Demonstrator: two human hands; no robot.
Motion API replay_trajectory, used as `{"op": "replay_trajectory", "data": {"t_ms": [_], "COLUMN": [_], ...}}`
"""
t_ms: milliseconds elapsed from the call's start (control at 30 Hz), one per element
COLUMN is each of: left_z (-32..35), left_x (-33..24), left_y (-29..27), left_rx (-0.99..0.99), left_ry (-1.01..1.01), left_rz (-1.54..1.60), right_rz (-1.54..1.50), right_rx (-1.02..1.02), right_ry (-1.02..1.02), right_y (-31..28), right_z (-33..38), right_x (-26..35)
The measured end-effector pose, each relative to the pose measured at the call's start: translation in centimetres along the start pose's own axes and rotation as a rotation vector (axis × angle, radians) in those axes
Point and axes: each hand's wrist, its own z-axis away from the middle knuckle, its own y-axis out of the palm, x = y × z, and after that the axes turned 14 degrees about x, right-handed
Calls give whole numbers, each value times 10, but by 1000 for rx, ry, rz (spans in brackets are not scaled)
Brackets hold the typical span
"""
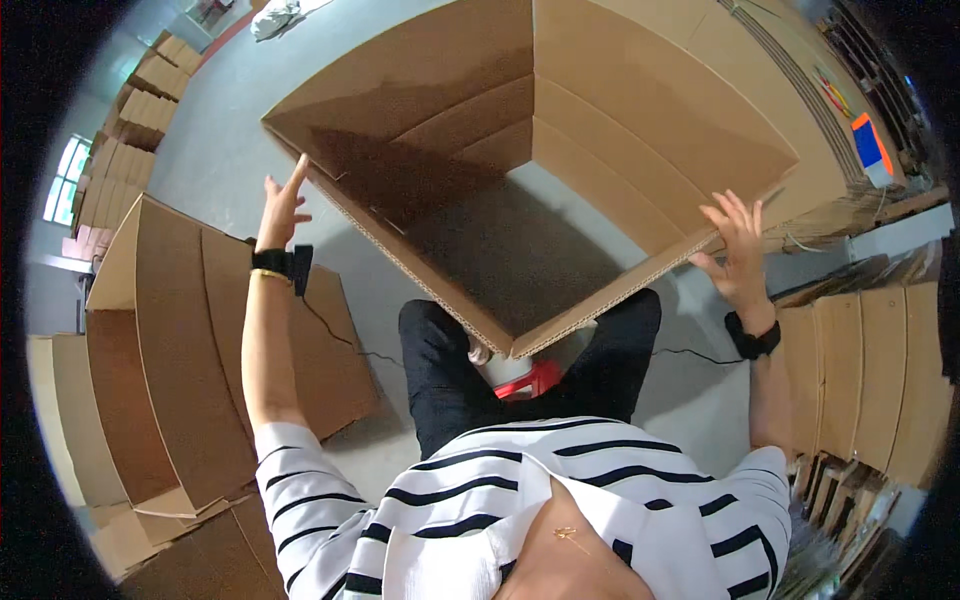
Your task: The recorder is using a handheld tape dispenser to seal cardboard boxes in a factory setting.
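Two hands braced the big open carton [560, 190], held up at 12 o'clock. Left hand [281, 207] at 10 o'clock, fingers spread, flat against the outer wall; right hand [738, 250] at 3 o'clock, fingers splayed, steadying the rim. Flat cardboard stacks [190, 350] at 9.

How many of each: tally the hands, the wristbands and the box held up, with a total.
Bare hands: 2
Black wristbands: 2
Large open brown cardboard box: 1
Total: 5
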Motion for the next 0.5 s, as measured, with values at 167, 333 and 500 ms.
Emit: {"op": "replay_trajectory", "data": {"t_ms": [167, 333, 500], "left_z": [-47, -31, 13], "left_x": [-5, -9, -14], "left_y": [27, 37, 55], "left_rx": [233, 296, 412], "left_ry": [21, 156, 110], "left_rz": [188, 222, 260], "right_rz": [-256, -49, 57], "right_rx": [-175, 99, 414], "right_ry": [52, 145, 139], "right_y": [28, 39, 104], "right_z": [-14, -59, -153], "right_x": [16, -8, -15]}}
